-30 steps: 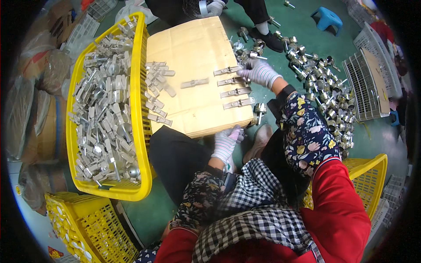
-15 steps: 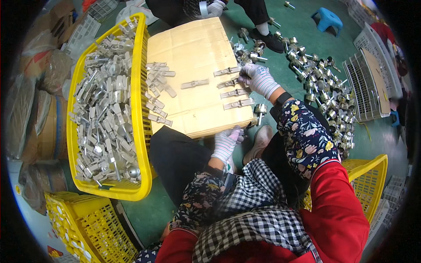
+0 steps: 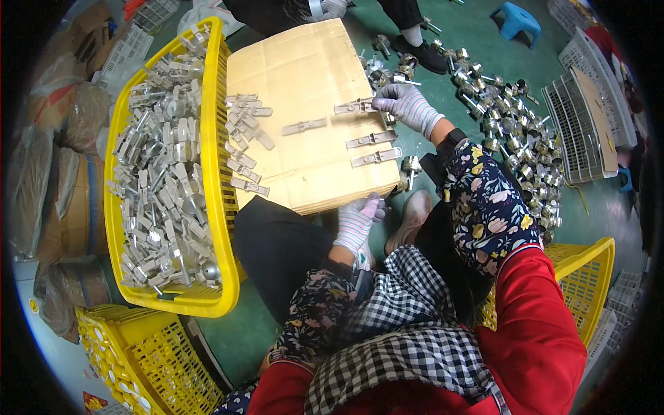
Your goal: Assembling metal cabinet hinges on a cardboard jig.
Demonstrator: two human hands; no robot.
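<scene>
My right hand [image 3: 408, 108], in a striped glove, pinches the end of a grey lever-shaped clip [image 3: 354, 106] just over the right part of a cardboard surface [image 3: 311, 62]. Two similar clips [image 3: 373, 149] lie side by side below it, near the right edge. Another single clip [image 3: 304, 126] rests mid-board, and a loose pile of clips [image 3: 245, 117] lies at the left. My left hand [image 3: 356, 223], gloved too, is low beside the cardboard's front edge. Its fingers are curled closed, and what they hold, if anything, is hidden.
A yellow crate [image 3: 225, 228] full of grey metal parts stands against the cardboard's left side. Round metal fittings with stems [image 3: 512, 138] cover the floor at right. Another person's shoe [image 3: 423, 55] is beyond the board. A blue stool [image 3: 517, 28] and grey crates [image 3: 574, 131] stand farther right.
My right hand has moved slightly up and left, with a clip now raised in its fingers. The row beneath shows fewer clips. My left hand has barely moved.
</scene>
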